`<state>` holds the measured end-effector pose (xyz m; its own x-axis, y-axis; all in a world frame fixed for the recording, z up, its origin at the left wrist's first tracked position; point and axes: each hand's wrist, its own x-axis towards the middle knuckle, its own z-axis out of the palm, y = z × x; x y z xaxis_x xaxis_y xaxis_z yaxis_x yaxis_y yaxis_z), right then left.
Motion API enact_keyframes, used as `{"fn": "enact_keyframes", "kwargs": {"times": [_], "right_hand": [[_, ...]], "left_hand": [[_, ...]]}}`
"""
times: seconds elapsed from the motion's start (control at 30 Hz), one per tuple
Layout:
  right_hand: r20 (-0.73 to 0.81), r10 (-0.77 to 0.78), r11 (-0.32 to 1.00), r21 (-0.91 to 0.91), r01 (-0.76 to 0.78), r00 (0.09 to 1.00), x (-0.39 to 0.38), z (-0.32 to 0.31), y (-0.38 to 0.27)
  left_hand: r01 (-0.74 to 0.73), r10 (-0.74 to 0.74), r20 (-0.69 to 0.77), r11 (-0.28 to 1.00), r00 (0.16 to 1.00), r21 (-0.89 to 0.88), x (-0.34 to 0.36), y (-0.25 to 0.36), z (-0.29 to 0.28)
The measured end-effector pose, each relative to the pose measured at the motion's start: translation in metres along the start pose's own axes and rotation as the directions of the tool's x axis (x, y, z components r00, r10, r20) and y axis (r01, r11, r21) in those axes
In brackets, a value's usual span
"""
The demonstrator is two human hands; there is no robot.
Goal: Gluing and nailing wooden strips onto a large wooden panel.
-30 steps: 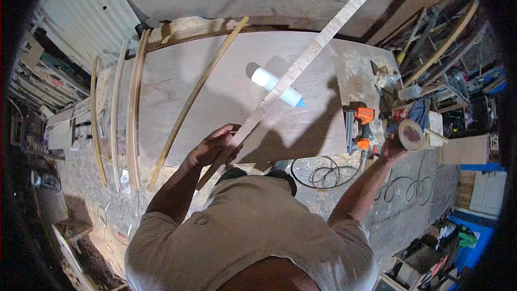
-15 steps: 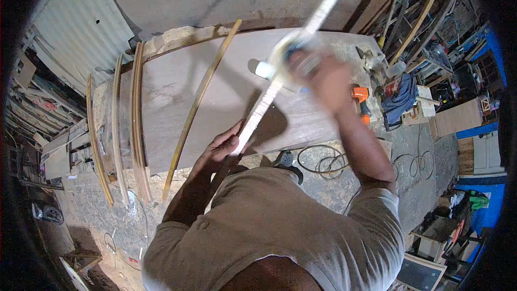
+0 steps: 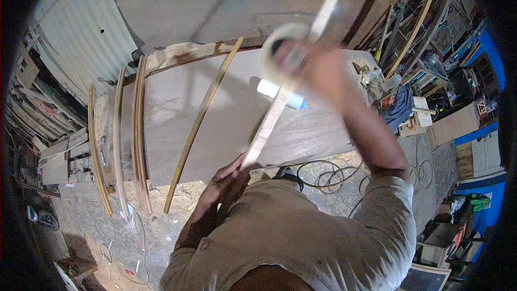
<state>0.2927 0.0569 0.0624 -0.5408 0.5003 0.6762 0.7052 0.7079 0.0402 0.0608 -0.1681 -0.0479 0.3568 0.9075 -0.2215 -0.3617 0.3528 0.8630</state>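
Observation:
My left hand grips the lower end of a long pale wooden strip, which slants up and away to the upper right. My right hand, blurred by motion, holds a wide pale roll of tape with a dark centre against the upper part of the strip. Below them, a white bottle with a blue nozzle lies on a large plywood board, partly hidden behind the strip.
Several long wooden strips lie across the board's left part, with a single yellowish one nearer the middle. Corrugated sheet leans behind at left. Clutter and dark cloth lie at right, and a coiled hose rests on the floor.
My right hand has swung from the far right up and leftward onto the strip with the roll, hiding the orange nail gun. The view has shifted, so the board appears lower.

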Motion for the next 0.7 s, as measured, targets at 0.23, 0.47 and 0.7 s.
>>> {"fn": "enact_keyframes", "kwargs": {"times": [0.23,0.47,0.7], "right_hand": [[0.0,-0.182,0.983,0.026,0.181,0.983,0.001,-0.008,-0.022],[-0.121,0.395,0.913,0.157,-0.376,0.91,0.082,-0.076,0.104],[-0.256,-0.287,0.958,-0.06,0.281,0.923,0.072,-0.043,0.044]], "left_hand": [[-0.007,0.005,-0.083,1.0,0.997,-0.023,-0.002,-0.009,-0.003],[-0.009,0.039,-0.159,0.983,0.987,0.185,-0.013,-0.014,-0.005],[-0.143,0.141,-0.123,0.99,0.982,-0.004,-0.007,-0.042,-0.032]]}}
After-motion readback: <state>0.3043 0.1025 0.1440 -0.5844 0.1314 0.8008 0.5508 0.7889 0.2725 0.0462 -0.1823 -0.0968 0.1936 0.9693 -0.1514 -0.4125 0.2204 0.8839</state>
